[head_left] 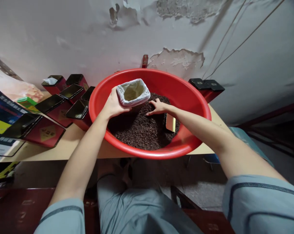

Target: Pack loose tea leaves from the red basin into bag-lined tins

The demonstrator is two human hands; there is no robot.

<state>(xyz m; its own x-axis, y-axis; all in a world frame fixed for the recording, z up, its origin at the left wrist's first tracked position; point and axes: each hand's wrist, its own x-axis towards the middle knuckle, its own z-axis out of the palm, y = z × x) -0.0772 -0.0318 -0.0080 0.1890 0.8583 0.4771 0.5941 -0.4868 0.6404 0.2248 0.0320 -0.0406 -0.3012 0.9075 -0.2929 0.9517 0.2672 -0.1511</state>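
Note:
My left hand point(115, 105) grips a rectangular container lined with a pale plastic bag point(145, 95), whose edge is folded over the rim. It is held tilted above the left part of a big red basin point(186, 87), its mouth facing up towards me. Dark, dry loose leaves that look like tea point(142, 130) cover the basin's bottom. My right hand point(158, 107) is at the leaves, thumb and fingers apart, with nothing seen in it. Beside its wrist, a gold-coloured flat rectangular object point(170, 123) stands partly in the leaves.
Several dark red tins point(46, 131) stand open at the left of the wooden table point(88, 152); one holds crumpled white plastic point(50, 81). Two black-topped tins point(206, 85) lean behind the basin's right side. A peeling wall point(88, 39) rises close behind. A green box point(27, 103) lies far left.

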